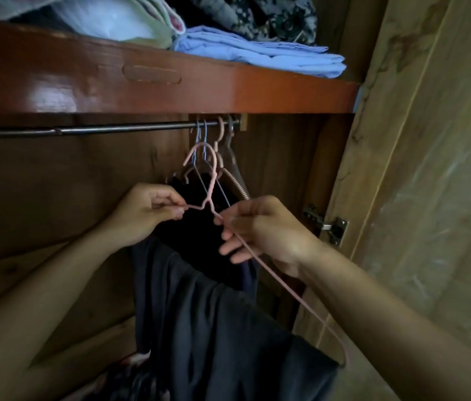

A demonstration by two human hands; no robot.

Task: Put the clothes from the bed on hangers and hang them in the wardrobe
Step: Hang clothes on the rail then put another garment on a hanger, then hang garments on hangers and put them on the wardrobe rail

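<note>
A pink hanger (212, 180) with a dark garment (208, 314) draped over it sits just below the wardrobe rail (84, 131), hook not yet on it. The left hand (144, 212) pinches its left shoulder; the right hand (263, 230) pinches the right shoulder wire. Other hangers (222, 140) hang on the rail, folded blue cloth (257, 53) on the shelf above

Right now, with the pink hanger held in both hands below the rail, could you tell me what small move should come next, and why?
Probably lift the pink hanger so its hook goes over the rail. The left hand and right hand pinch its shoulders, the dark garment already hangs from it, and the hook sits just below the rail, beside the hangers already there.
</note>
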